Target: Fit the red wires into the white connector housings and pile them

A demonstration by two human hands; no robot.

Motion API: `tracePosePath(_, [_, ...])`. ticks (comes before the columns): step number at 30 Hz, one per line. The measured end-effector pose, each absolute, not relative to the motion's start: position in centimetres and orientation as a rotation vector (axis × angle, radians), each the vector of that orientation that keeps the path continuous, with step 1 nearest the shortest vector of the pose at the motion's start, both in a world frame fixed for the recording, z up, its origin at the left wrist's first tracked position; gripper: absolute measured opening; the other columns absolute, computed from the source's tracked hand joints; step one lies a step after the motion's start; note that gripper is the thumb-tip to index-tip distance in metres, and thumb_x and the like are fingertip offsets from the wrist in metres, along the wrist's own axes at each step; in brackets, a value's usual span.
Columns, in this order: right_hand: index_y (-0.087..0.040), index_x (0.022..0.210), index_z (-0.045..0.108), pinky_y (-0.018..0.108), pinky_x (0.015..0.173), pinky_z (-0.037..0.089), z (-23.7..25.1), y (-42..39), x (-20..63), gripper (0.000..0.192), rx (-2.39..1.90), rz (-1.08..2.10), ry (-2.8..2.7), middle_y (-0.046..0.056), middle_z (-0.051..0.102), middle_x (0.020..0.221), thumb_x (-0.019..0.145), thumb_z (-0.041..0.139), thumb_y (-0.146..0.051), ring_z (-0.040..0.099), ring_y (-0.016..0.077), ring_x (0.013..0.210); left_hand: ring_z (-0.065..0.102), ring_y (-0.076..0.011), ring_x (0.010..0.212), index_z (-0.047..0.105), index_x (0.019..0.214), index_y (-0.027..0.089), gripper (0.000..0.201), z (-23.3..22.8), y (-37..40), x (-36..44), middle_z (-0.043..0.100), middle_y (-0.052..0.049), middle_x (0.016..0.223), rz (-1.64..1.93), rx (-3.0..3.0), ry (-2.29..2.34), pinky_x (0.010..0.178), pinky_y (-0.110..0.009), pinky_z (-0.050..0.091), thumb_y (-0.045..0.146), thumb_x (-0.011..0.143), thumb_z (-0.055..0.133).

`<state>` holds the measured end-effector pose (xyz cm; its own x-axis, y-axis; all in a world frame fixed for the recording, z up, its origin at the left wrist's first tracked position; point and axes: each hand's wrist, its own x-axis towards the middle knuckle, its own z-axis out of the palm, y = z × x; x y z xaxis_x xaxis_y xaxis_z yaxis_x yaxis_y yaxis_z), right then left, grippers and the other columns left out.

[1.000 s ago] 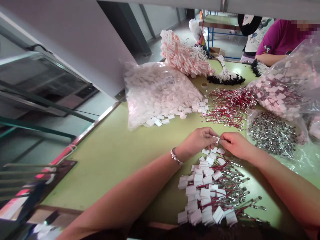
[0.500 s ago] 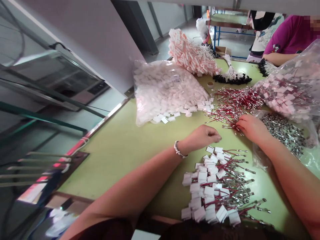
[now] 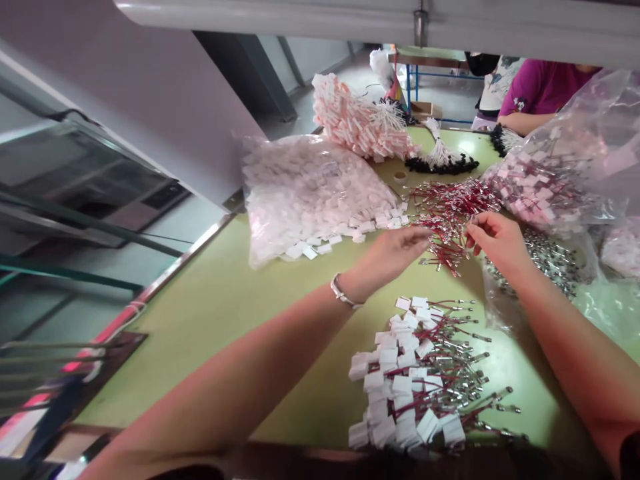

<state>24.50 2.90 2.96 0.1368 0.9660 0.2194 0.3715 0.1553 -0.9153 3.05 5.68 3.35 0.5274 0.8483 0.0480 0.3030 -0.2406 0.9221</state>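
At the near edge of a loose pile of red wires with metal terminals point(image 3: 455, 200), my right hand point(image 3: 497, 241) pinches a red wire, its terminal tip just showing at the fingertips. My left hand point(image 3: 397, 252), with a white band on the wrist, reaches to the pile's left side. Its fingers are stretched out and the thumb sits a little below them; I make out nothing held there. Closer to me lies a heap of white connector housings with red wires point(image 3: 403, 387), their metal ends pointing right.
A clear bag of white housings point(image 3: 320, 193) lies left, spilling some. Behind it is a pink-and-white bundle point(image 3: 360, 120); black-tipped white wires point(image 3: 440, 157) sit nearby. Right are a bag of wired housings point(image 3: 545, 180) and metal parts point(image 3: 555, 263). Across the table is a person in purple point(image 3: 545, 90).
My left hand has moved forward from above the housing heap to the wire pile, its fingers straightening. My right hand has lifted slightly from the wires with a pinch. The view has shifted.
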Motion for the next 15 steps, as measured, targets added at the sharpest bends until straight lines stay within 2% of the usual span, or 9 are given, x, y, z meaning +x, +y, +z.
tracePosePath(1, [-0.021,0.073,0.057,0.029,0.054,0.049,3.4,2.5,24.1,0.013,-1.359,0.845,-1.330,-0.001,0.060,0.061,0.077,0.063,-0.032,0.057,0.0134,0.056,0.061,-0.0177,0.101,0.060,0.121,0.016,0.039,4.2,5.7,3.7,0.067,-0.009,0.115,0.704,1.833,0.881,0.089,-0.032,0.048,0.032,0.086,0.054])
tracePosePath(3, [-0.021,0.074,0.057,0.029,0.057,0.050,4.2,1.8,23.4,0.016,-1.280,0.983,-1.275,-0.001,0.063,0.065,0.073,0.066,-0.034,0.059,0.0128,0.059,0.058,-0.0180,0.107,0.053,0.130,0.017,0.042,5.5,5.5,5.2,0.064,-0.009,0.121,0.731,1.876,0.772,0.093,-0.032,0.046,0.031,0.090,0.048])
tracePosePath(6, [-0.020,0.073,0.059,0.027,0.054,0.047,4.7,1.2,23.4,0.017,-1.313,0.994,-1.409,-0.002,0.061,0.065,0.072,0.067,-0.035,0.055,0.0111,0.057,0.061,-0.0154,0.091,0.055,0.126,0.016,0.038,5.4,4.9,7.3,0.066,-0.008,0.111,0.725,1.890,0.731,0.080,-0.029,0.049,0.027,0.094,0.039])
tracePosePath(8, [-0.019,0.071,0.061,0.026,0.054,0.043,5.1,1.1,24.6,0.015,-1.444,0.924,-1.618,-0.003,0.060,0.063,0.074,0.064,-0.034,0.052,0.0107,0.057,0.059,-0.0134,0.080,0.060,0.115,0.016,0.033,4.5,4.6,8.0,0.067,-0.006,0.099,0.701,1.915,0.754,0.072,-0.027,0.048,0.023,0.093,0.037])
tracePosePath(10, [-0.020,0.068,0.063,0.027,0.056,0.042,5.6,1.3,26.3,0.012,-1.609,0.843,-1.848,-0.002,0.061,0.063,0.075,0.060,-0.029,0.052,0.0112,0.058,0.055,-0.0122,0.071,0.065,0.095,0.016,0.026,3.5,4.8,7.8,0.065,-0.003,0.082,0.673,1.947,0.832,0.067,-0.025,0.044,0.022,0.090,0.041])
tracePosePath(12, [-0.020,0.066,0.064,0.028,0.057,0.041,5.9,1.6,27.9,0.013,-1.797,0.740,-2.048,-0.001,0.063,0.064,0.076,0.058,-0.025,0.054,0.0126,0.058,0.049,-0.0111,0.062,0.062,0.076,0.016,0.022,2.8,5.3,7.2,0.057,0.001,0.064,0.662,1.923,0.943,0.061,-0.024,0.040,0.025,0.088,0.046])
tracePosePath(15, [-0.021,0.065,0.066,0.031,0.054,0.039,5.3,1.6,28.9,0.010,-2.134,0.493,-2.324,0.003,0.066,0.066,0.073,0.061,-0.024,0.056,0.0166,0.057,0.041,-0.0102,0.054,0.057,0.068,0.017,0.024,2.2,6.2,6.2,0.045,0.004,0.051,0.710,1.788,1.060,0.056,-0.024,0.035,0.031,0.086,0.050])
